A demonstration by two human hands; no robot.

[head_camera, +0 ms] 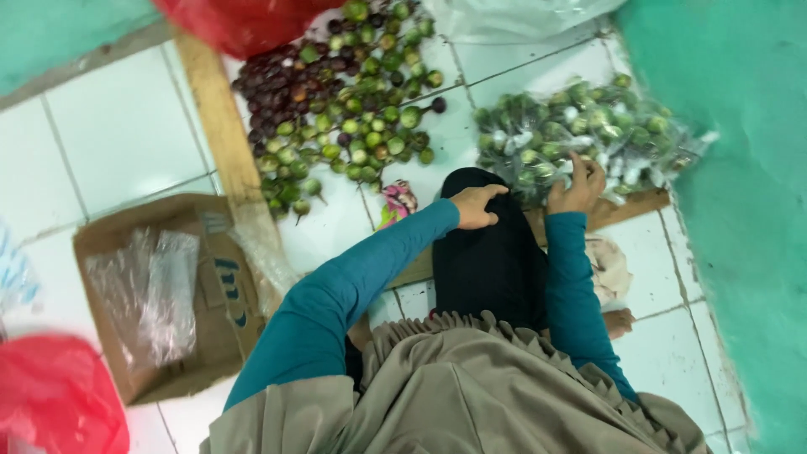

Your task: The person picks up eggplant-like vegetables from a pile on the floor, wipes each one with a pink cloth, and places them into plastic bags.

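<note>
I sit on a white tiled floor with one knee in black cloth [492, 261] raised in front of me. My left hand [475, 206], in a teal sleeve, lies on top of that knee and holds nothing. My right hand [576, 185] reaches past the knee, its fingers curled onto a clear plastic bag in a pile of bags filled with small green round fruits [588, 134]. A loose heap of green and dark purple round fruits [345, 101] lies on the floor beyond my left hand.
A wooden frame [220, 126] borders the loose heap on the left. An open cardboard box with clear plastic bags [160, 290] sits at the left. Red plastic bags lie at bottom left [50, 395] and top [239, 25]. A teal wall [740, 252] rises on the right.
</note>
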